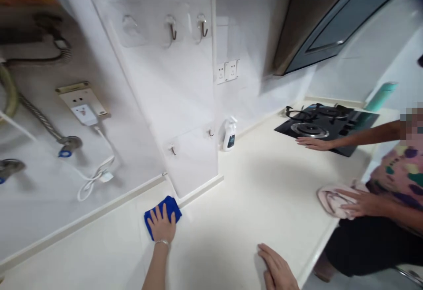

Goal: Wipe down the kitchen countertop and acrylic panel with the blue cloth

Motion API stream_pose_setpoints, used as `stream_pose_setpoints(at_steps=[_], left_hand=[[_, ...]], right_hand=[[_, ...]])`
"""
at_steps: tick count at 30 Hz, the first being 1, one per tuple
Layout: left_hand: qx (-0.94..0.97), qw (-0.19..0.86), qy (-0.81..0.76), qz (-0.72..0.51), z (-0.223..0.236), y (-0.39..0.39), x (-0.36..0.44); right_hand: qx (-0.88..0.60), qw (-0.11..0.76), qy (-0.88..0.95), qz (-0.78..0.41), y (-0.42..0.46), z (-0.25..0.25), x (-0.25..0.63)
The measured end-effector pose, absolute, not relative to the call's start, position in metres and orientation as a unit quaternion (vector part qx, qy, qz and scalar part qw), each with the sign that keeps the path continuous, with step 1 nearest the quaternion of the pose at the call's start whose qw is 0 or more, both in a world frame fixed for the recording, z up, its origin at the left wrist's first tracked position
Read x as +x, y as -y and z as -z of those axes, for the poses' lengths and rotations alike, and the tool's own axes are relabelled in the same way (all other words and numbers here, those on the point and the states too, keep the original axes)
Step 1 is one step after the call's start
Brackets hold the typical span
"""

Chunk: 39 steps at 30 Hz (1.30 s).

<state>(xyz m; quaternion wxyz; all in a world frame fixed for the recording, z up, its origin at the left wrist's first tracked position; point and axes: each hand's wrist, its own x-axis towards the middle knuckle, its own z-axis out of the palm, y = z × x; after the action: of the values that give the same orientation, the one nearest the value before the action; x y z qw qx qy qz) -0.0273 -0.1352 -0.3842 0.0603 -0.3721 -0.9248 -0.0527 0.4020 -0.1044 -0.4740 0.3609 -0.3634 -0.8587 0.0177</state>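
Far left, on the wall, I see a hose point(41, 116) running to a valve point(71, 144) with a blue ring. Next, a plug point(85, 114) in its socket, white cable point(106, 142) looped below it.

Blue cloth point(170, 202): on the counter point(231, 219), near the base of the jutting wall. My left hand point(163, 228) lies on top of it, palm down, fingers spread; pressing flat, not gripping. Bracelet point(161, 242) at that wrist. Hooks point(173, 31) on the wall above.

Spray bottle point(230, 136) upright against the wall. My right hand point(279, 269), partly cut off by the lower edge, has its fingers extended and shows nothing in its grip; I cannot tell whether it touches the counter.

Upper right, hood point(297, 21) over the stove point(330, 121). Co-worker: one hand point(315, 143) flat at the stove's near edge, the other point(360, 202) on a pale cloth point(330, 195) by the counter's edge. Teal cylinder point(381, 96) behind.
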Motion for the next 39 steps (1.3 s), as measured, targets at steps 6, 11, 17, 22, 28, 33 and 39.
stream_pose_setpoints(at_steps=[6,11,17,22,28,33,39], left_hand=[[-0.384,0.082,0.918,0.06,0.387,0.174,0.014],[-0.41,0.12,0.901,0.079,0.396,0.207,0.051],[-0.442,0.148,0.878,0.105,0.409,0.243,0.098],[-0.459,0.202,0.857,0.114,0.43,0.264,0.121],[-0.475,0.191,0.851,0.116,0.431,0.257,0.116],[-0.523,0.183,0.82,0.143,0.423,0.24,0.131],[-0.521,0.191,0.818,0.152,0.419,0.237,0.143]], right_hand=[[-0.351,0.377,0.857,-0.005,0.103,0.476,0.4],[-0.349,0.379,0.857,-0.014,0.103,0.479,0.401],[-0.372,0.361,0.853,-0.065,0.108,0.481,0.399],[-0.384,0.365,0.845,-0.072,0.108,0.479,0.397],[-0.395,0.37,0.837,-0.077,0.11,0.472,0.396],[-0.393,0.37,0.837,-0.087,0.111,0.469,0.398],[-0.385,0.367,0.843,-0.085,0.111,0.472,0.401]])
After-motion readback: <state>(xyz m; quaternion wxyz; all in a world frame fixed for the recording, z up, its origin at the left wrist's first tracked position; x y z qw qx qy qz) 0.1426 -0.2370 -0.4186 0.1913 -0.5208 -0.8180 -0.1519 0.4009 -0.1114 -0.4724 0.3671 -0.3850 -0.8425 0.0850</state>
